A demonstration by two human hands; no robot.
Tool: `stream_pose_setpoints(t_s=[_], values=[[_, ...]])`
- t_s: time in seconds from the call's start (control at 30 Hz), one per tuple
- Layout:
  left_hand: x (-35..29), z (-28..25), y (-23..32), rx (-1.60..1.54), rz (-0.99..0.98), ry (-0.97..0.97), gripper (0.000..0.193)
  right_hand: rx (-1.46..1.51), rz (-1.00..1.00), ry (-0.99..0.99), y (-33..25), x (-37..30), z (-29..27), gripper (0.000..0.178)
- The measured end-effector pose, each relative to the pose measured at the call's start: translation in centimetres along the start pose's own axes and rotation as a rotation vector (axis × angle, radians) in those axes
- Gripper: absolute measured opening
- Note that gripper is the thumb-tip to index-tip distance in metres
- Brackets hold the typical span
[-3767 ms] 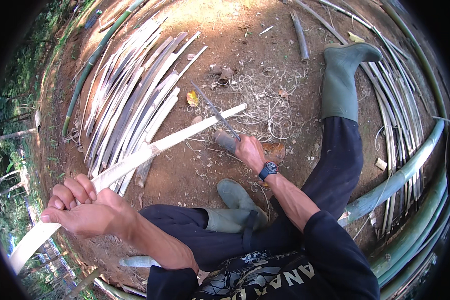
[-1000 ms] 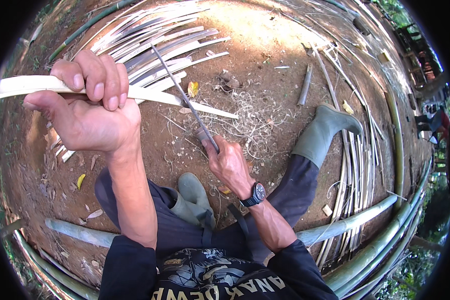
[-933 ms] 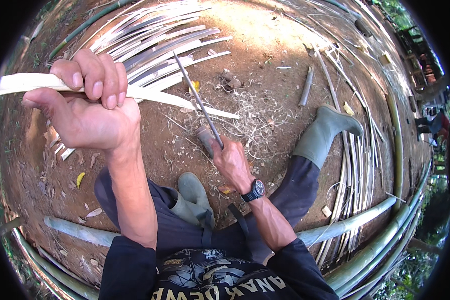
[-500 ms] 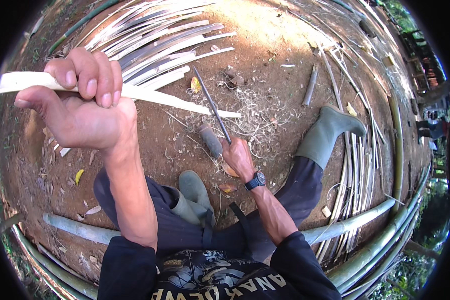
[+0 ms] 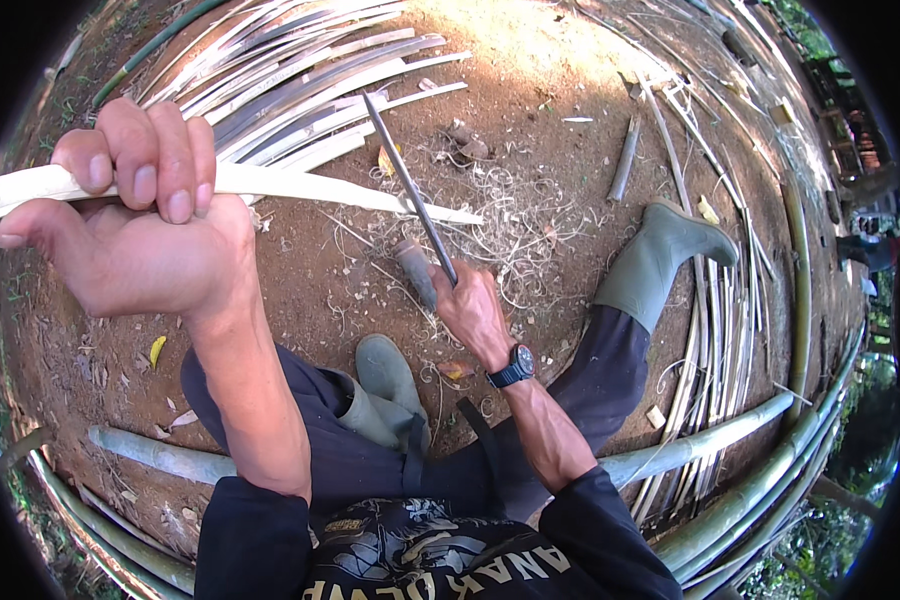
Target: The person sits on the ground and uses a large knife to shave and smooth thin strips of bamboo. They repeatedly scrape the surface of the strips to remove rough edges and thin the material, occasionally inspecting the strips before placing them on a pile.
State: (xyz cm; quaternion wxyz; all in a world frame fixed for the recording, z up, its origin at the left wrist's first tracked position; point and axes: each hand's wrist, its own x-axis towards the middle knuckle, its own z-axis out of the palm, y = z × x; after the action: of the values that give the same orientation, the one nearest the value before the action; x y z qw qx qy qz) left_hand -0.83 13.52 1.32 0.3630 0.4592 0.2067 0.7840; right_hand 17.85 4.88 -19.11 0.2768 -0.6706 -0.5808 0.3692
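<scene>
My left hand (image 5: pixel 150 230), raised at the left, is closed around a pale bamboo strip (image 5: pixel 310 188). The strip runs rightward from my fist and narrows to a tip above the shavings. Low in the middle, my right hand (image 5: pixel 470 315) grips a knife (image 5: pixel 408 188) whose long dark blade points up and to the left. Its handle is hidden in my fingers. Blade and strip cross near the strip's tip; I cannot tell whether they touch. Beside my right hand, a short brownish cylinder (image 5: pixel 413 270) is partly covered. Thin curled shavings (image 5: pixel 530 225) litter the soil beyond.
Many split strips (image 5: pixel 300 80) lie fanned out at the far left. More thin strips (image 5: pixel 715 340) lie on the right, by my boot (image 5: pixel 645 260). A green bamboo pole (image 5: pixel 705 440) passes beside me. A short stick (image 5: pixel 625 160) lies farther off.
My left hand has shifted left and slightly down with the bamboo strip. The knife's blade tip has swung up and to the left, while my right hand has barely moved.
</scene>
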Motion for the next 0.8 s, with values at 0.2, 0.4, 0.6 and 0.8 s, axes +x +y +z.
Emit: stream_pose_setpoints(t_s=[0.2, 0.4, 0.6, 0.8], values=[[0.3, 0.2, -0.4, 0.042, -0.02, 0.049, 0.059, -0.117, 0.055, 0.047, 9.1, 2.6, 1.8, 0.029], [0.5, -0.8, -0.1, -0.024, -0.003, -0.007, 0.051, -0.087, 0.0, -0.007, 2.0, 1.3, 0.5, 0.028], [1.2, -0.5, -0.7, -0.059, -0.009, -0.022, 0.059, -0.223, 0.177, 0.016, 14.9, 4.2, 1.9, 0.032], [0.7, -0.9, -0.1, -0.026, -0.045, 0.008, 0.03, -0.095, -0.013, 0.001, 7.8, 3.0, 1.9, 0.028]])
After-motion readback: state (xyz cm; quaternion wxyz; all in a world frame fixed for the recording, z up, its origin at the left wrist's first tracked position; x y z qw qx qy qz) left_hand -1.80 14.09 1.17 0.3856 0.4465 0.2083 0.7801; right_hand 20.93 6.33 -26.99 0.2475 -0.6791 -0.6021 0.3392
